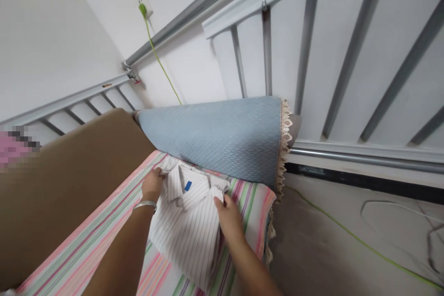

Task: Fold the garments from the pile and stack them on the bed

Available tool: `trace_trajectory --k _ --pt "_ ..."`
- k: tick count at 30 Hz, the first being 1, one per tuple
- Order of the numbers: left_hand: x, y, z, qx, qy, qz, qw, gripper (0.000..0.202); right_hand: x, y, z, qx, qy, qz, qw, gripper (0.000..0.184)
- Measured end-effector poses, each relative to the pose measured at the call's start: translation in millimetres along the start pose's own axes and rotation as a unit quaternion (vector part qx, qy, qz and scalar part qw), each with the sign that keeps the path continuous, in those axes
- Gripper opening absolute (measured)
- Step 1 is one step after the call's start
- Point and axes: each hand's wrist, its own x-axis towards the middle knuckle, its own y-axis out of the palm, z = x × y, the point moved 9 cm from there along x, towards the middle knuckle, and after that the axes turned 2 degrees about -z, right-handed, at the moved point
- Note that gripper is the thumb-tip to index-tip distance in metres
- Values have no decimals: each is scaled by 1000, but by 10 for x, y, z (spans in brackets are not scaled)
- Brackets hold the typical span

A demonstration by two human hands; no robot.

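A white shirt with dark pinstripes [187,231] lies folded, collar away from me, on a striped sheet [104,231]. Inside its collar a small blue label [188,186] shows. My left hand [152,185], with a silver bracelet [144,204] at the wrist, pinches the shirt's left shoulder edge. On the opposite side my right hand [229,215] grips the right shoulder edge between thumb and fingers. The lower end of the shirt lies between my forearms.
Beyond the shirt rests a blue quilted cover with lace trim [215,134]. A brown padded panel [76,171] stands at left. Grey metal railings [308,46] run along the wall. Green cable [347,231] crosses the floor at right; a green plug [142,9] hangs at the wall.
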Motion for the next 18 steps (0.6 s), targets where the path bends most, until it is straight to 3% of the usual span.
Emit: trace_trajectory --k 4,12,15,18 --pt "123 347 25 -5 -16 39 999 25 61 115 -143 -22 46 43 998 36" --pt "273 390 143 -60 -54 32 996 29 0 273 -177 26 30 65 997 37" --pt "131 373 240 -94 -96 4 991 45 -10 321 -235 0 51 79 996 38" --pt "-218 282 445 -145 -132 -48 979 61 6 326 -262 -3 64 76 995 38"
